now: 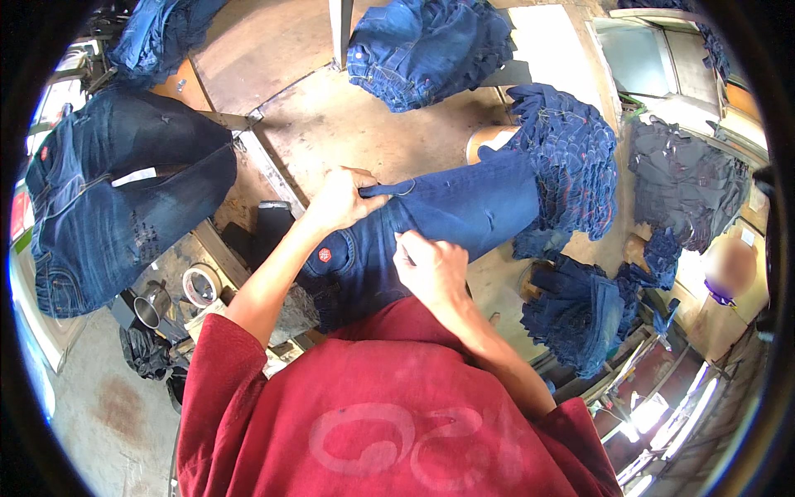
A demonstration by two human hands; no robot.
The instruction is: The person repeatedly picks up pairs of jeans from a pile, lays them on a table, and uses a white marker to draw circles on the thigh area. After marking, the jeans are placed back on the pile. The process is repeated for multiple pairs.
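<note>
Red shirt (373,389), left hand (346,199) gripping jeans (476,203), mug (150,310)

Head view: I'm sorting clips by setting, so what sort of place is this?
Probably a garment workshop: there are jeans laid out at centre, a thick denim stack to their right, and grey garments piled farther right.

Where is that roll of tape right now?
In the head view's left part, the roll of tape sits just right of the metal cup and left of the person's left forearm.
</note>
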